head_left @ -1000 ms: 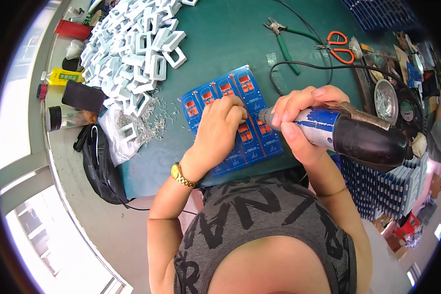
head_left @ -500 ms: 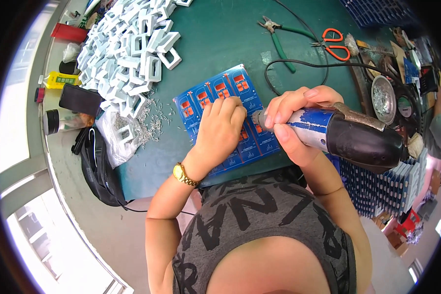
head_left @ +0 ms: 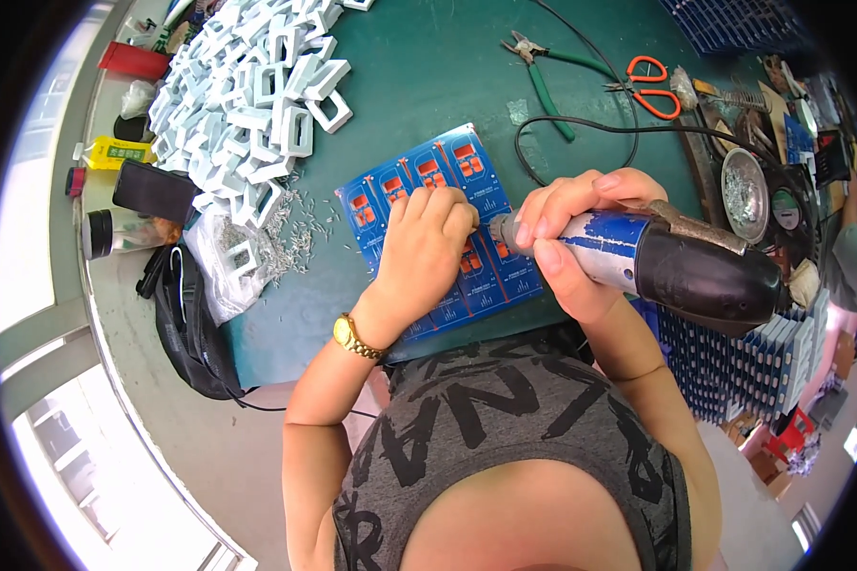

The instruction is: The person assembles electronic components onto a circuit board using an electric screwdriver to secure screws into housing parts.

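Blue circuit-board panel (head_left: pixel 419 205) has slid slightly toward the bench's near edge; left hand (head_left: pixel 428 243) presses it, fingers curled together, while right hand (head_left: pixel 567 238) keeps gripping the electric screwdriver (head_left: pixel 676 262), tip on the panel.

Your left hand (head_left: pixel 428 252) has crept further up the blue circuit panel (head_left: pixel 438 224), away from the bench's near edge; your right hand (head_left: pixel 567 238) tilted the electric screwdriver (head_left: pixel 676 262) slightly.

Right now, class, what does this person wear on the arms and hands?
Both forearms are bare, with no sleeves or gloves. The left hand has a gold-coloured wristwatch at its wrist. The right hand wears nothing visible.
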Tool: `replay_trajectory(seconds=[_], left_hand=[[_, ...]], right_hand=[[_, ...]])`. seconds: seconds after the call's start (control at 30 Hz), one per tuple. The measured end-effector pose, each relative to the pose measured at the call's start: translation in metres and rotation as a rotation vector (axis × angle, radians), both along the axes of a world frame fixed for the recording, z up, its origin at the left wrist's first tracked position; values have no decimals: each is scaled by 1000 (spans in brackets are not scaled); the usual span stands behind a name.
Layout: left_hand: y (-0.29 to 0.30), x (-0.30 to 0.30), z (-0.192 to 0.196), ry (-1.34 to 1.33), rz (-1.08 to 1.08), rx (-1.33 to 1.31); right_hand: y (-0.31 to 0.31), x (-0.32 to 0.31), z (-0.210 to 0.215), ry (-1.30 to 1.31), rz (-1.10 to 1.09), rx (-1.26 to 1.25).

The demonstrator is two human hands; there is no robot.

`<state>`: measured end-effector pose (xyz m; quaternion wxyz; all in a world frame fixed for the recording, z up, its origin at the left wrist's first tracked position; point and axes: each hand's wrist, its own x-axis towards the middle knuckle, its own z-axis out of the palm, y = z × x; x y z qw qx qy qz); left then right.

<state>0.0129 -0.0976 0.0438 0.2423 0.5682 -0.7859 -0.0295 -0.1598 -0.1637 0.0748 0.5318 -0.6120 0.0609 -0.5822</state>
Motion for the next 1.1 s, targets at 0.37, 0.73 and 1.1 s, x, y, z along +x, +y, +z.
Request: replay_trajectory(seconds=[0.37,0.73,1.1], left_hand=[[1,7,0,340,61,113],[-2,10,-9,343,36,24],[16,64,12,274,551,53]], right_hand=[[-1,2,-8,-108,39,75],[-4,4,0,-23,92,38],[-5,28,20,322,-160,-53]])
